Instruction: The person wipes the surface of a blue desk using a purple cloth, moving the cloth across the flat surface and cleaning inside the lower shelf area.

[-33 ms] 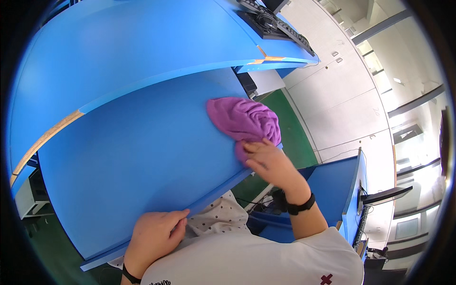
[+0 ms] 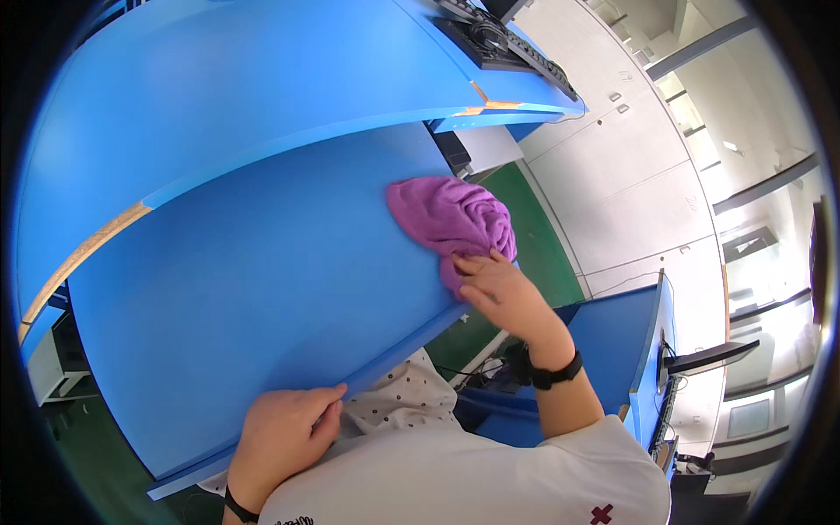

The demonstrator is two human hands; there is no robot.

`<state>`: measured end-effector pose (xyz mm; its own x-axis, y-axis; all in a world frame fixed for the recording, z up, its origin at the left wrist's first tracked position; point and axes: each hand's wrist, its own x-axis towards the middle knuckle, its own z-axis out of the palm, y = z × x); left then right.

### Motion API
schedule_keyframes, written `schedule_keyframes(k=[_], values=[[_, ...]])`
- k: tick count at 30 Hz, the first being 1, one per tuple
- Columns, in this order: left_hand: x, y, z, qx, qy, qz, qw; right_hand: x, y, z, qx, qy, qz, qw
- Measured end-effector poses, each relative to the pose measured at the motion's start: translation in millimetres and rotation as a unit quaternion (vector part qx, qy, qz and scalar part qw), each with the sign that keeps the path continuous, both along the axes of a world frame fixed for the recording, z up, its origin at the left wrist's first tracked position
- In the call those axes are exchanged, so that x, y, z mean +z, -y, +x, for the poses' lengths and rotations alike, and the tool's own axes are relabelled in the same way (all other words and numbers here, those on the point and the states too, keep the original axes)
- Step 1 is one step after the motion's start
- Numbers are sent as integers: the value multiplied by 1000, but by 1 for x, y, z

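A crumpled purple cloth (image 2: 451, 213) lies bunched at the right end of the lower blue board (image 2: 262, 262). Its upper part is gathered in twisted folds, and a smaller lobe sticks out toward me. My right hand (image 2: 507, 297) is on that near lobe, its fingers bent over the fabric and the thumb lower down near the board's front edge. My left hand (image 2: 284, 437) is closed at the front edge of the same board, left of centre. Its index finger lies along the edge; its other fingers are mostly hidden.
A raised blue desktop (image 2: 254, 79) with chipped edging spans the far side, bearing a black keyboard (image 2: 534, 61) and headphones (image 2: 487, 35). White cabinets (image 2: 621, 166) line the right. Another blue desk with a monitor (image 2: 713, 359) stands at lower right, over green floor.
My right hand and the near part of the purple cloth have shifted very slightly to the right. The left hand stays in place.
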<state>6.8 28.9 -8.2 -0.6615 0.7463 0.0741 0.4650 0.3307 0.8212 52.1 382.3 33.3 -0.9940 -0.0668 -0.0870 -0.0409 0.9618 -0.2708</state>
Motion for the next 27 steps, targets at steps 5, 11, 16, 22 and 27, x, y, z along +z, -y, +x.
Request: schedule_keyframes(k=[5, 11, 16, 22, 27], values=[[-3, 1, -1, 18, -15, -7, 1000, -4, 6, -4, 62, 24, -24, 997], [1, -2, 0, 33, -3, -4, 999, -20, 88, -24, 242, 42, -48, 968], [-2, 3, -1, 31, 10, -49, 998, -38, 142, -32, 302, 8, -158, 940], [7, -1, -2, 33, 22, -87, 995, -46, 143, -24, 268, -65, -172, 946], [7, -1, 2, 54, -9, -46, 997, -36, 118, -22, 182, -254, -185, 932]])
